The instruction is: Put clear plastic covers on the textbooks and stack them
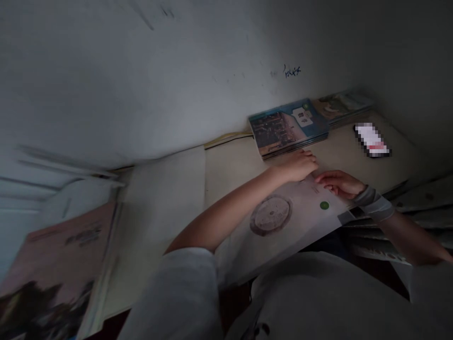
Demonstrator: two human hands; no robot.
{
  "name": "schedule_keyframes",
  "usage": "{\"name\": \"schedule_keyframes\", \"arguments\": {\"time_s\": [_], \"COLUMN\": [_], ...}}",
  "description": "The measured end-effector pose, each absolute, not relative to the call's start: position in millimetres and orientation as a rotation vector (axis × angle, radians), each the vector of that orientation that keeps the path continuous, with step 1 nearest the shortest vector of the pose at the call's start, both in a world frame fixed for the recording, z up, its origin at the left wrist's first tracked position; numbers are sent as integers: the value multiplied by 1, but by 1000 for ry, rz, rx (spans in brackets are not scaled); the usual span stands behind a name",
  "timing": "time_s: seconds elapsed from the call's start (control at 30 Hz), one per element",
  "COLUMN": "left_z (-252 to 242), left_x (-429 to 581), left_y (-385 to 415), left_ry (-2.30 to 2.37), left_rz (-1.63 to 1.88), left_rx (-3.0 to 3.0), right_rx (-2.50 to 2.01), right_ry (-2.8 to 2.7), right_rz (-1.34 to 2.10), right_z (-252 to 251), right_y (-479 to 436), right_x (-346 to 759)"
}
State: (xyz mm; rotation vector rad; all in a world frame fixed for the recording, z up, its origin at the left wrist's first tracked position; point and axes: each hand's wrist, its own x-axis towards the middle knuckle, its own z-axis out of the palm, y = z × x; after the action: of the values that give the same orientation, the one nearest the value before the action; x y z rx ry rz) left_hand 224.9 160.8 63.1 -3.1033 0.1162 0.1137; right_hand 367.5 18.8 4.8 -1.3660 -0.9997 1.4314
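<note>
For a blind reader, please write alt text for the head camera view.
Both hands, left hand and right hand, rest on the far edge of a pale book with a round emblem, lying on a desk. Behind it, a stack of blue books lies against the wall.

Both bare hands, left hand (pixel 299 166) and right hand (pixel 339 183), rested on the far edge of a pale, flat book with a round emblem (pixel 283 222), near a blue-covered book stack (pixel 288 126) at the beige desk's (pixel 226 165) back edge.
</note>
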Motion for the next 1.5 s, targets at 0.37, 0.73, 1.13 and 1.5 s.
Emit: {"name": "schedule_keyframes", "arguments": {"time_s": [0.37,0.73,1.13,1.5], "left_z": [39,26,52,44], "left_x": [216,206,122,88], "left_y": [171,179,185,186], "left_ry": [-125,-624,-1053,-1864], "left_rz": [34,-349,387,450], "left_rx": [-3346,-3481,-3489,-4053], "right_rx": [-1412,-1387,-1499,-1533], "right_ry": [-1043,-1096,-1155,-1396], "right_rz": [1683,1532,1660,1393], "right_z": [11,11,12,17], "right_y": [23,18,47,38], "right_x": [349,342,351,330]}}
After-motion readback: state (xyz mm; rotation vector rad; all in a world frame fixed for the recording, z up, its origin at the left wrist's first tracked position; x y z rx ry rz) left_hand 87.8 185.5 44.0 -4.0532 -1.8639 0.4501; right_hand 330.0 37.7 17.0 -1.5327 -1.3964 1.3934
